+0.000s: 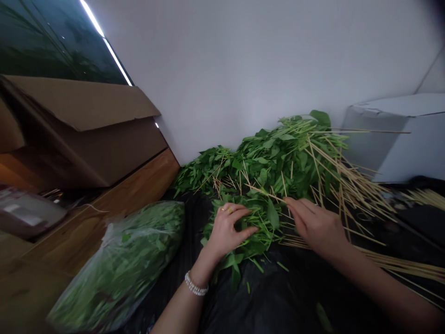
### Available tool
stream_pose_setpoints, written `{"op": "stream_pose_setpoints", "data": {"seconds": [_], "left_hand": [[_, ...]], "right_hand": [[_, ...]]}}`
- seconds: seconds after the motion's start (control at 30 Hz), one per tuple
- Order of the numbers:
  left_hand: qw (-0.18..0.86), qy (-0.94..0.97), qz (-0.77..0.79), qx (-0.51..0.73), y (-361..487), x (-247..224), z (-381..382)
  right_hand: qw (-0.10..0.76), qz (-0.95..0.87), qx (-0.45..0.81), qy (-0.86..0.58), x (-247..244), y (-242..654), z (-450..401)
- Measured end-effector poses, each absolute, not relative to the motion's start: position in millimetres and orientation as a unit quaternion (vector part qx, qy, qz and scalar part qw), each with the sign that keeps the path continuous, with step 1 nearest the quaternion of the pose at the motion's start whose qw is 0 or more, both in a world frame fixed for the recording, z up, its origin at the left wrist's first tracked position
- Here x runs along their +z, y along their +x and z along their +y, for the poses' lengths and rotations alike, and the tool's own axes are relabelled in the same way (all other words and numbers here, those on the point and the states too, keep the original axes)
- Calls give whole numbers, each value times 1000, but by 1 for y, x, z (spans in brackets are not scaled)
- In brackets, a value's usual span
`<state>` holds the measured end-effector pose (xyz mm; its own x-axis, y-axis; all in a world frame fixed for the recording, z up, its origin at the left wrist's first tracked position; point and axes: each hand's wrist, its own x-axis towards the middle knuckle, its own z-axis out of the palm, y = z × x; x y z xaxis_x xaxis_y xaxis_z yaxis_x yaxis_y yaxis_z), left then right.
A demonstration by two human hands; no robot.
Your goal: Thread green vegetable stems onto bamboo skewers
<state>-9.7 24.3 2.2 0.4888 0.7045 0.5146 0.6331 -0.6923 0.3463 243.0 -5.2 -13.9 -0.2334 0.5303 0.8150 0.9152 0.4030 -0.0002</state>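
Observation:
My right hand (316, 227) pinches a thin bamboo skewer (261, 191) near one end, and the stick points left over the greens. At the near edge of a small pile of leafy green stems (259, 248), my left hand (227, 229) is open, thumb and fingers apart, with nothing visible between them. Behind both hands lies a large heap of leafy greens (274, 148) threaded on skewers. Their bare sticks (358, 188) fan out to the right. More loose skewers (392, 262) lie under and beyond my right forearm.
A tied clear plastic bag of green leaves (139, 260) rests at the left. Black plastic sheeting (271, 301) covers the work surface. A cardboard box (86, 139) stands at the upper left, a white box (413, 139) at the right, and a pale wall (243, 60) behind.

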Motion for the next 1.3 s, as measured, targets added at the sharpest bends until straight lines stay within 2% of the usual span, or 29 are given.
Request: {"op": "stream_pose_setpoints", "data": {"seconds": [0.1, 0.27, 0.37, 0.57, 0.7, 1.1, 1.2, 1.3], "left_hand": [[61, 863, 392, 313, -8, -3, 27], [46, 766, 450, 456, -19, -3, 39], [2, 735, 471, 488, -22, -1, 40], [-52, 816, 401, 413, -14, 1, 29], [-48, 850, 366, 376, -13, 2, 25], [-22, 870, 394, 295, -8, -5, 27], [-18, 854, 385, 349, -8, -4, 28], [15, 784, 399, 475, -13, 1, 31]], "right_hand": [[382, -747, -256, -480, -14, 242, -6], [383, -754, -250, -472, -15, 242, -6], [381, -753, -251, -474, -16, 242, -5], [384, -749, -253, -478, -18, 242, -4], [388, -750, -243, -478, -17, 242, -5], [387, -753, -240, -475, -16, 240, -6], [386, -752, -240, -477, -16, 240, -6], [387, -753, -235, -478, -16, 241, -5]]}}
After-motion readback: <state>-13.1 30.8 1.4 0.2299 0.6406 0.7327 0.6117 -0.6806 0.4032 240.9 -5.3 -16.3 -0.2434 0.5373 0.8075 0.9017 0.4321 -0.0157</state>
